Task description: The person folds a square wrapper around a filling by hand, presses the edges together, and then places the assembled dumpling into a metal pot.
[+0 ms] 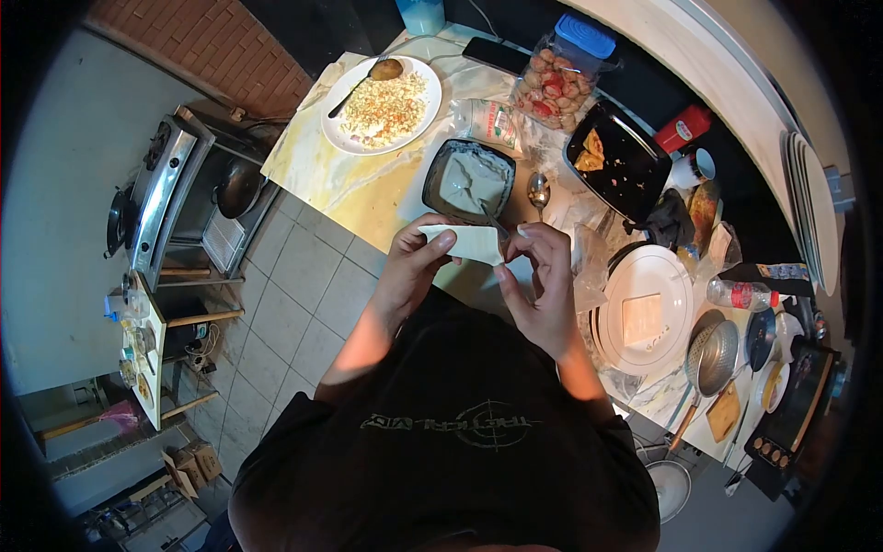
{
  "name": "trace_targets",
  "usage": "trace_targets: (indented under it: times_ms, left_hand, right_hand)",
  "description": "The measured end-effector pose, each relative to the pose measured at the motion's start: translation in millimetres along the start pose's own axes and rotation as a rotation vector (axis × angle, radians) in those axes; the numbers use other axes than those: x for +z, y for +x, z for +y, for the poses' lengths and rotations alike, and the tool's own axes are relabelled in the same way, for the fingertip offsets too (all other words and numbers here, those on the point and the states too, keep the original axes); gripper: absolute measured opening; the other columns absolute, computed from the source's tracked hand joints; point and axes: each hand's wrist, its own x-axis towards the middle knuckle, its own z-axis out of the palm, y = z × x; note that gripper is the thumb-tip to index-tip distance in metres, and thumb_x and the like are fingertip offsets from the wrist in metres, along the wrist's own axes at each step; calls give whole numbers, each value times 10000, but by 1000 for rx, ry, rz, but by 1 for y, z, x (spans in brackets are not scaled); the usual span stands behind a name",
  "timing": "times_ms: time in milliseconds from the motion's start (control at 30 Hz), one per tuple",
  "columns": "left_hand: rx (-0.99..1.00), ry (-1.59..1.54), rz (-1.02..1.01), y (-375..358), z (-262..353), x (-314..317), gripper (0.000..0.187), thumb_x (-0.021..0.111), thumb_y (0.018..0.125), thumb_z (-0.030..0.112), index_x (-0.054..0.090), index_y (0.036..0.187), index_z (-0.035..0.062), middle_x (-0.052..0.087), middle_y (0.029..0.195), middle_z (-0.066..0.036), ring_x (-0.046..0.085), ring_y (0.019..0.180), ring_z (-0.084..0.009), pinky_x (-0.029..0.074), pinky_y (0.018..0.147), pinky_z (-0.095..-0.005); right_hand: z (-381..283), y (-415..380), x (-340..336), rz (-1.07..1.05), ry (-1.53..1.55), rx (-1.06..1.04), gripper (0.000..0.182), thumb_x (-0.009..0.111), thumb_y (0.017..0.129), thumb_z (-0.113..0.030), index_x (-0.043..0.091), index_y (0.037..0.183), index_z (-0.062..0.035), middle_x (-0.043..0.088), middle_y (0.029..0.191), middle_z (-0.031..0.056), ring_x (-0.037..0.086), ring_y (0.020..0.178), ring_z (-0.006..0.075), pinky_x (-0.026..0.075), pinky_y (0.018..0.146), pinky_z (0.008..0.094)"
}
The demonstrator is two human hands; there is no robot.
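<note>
A pale, flat pastry wrapper [471, 244], apparently folded, is held up over the table's near edge. My left hand [409, 267] grips its left end, thumb on top and fingers beneath. At its right end, the thumb and fingers of my right hand [544, 285] touch the wrapper's corner. Just beyond my hands stands a black bowl [430, 189] of whitish paste with a spoon [492, 216] leaning in it. A white plate [676, 285] to my right carries a stack of square wrappers [642, 318]. Farther off, a white plate [328, 129] bears shredded filling [386, 110], a fork and a brown, potato-like lump.
Behind the bowl lie a flour-like bag [487, 124] and a bag of round reddish-brown items [552, 87]. A black tray [635, 156] holds folded fried pieces. A metal spoon [539, 191] lies nearby. On the right are a strainer [713, 359], a bottle [740, 294] and a toaster oven [791, 405].
</note>
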Motion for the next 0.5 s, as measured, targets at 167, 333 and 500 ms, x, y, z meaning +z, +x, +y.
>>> trace_targets:
  times_ms: [167, 333, 500]
  left_hand:
    - [91, 118, -24, 0, 5, 8, 170, 672, 922, 138, 635, 1069, 61, 653, 1076, -76, 603, 968, -167, 481, 838, -329]
    - [127, 178, -39, 2, 4, 8, 170, 672, 919, 131, 635, 1068, 57, 649, 1081, -94, 603, 979, -179, 483, 851, -338]
    - [125, 165, -31, 2, 3, 8, 163, 665, 925, 130, 635, 1072, 64, 651, 1081, -87, 608, 983, -176, 489, 842, -339]
  right_hand:
    - [-4, 6, 4, 48, -62, -27, 427, 671, 877, 5, 442, 1237, 30, 561, 946, 87, 565, 879, 145, 457, 806, 266]
    - [-2, 11, 7, 93, 83, 34, 447, 669, 889, -1, 422, 1262, 24, 565, 941, 77, 570, 885, 130, 455, 804, 257]
    - [-4, 14, 7, 78, 122, 36, 450, 649, 885, 37, 415, 1269, 23, 557, 926, 75, 565, 879, 129, 450, 812, 255]
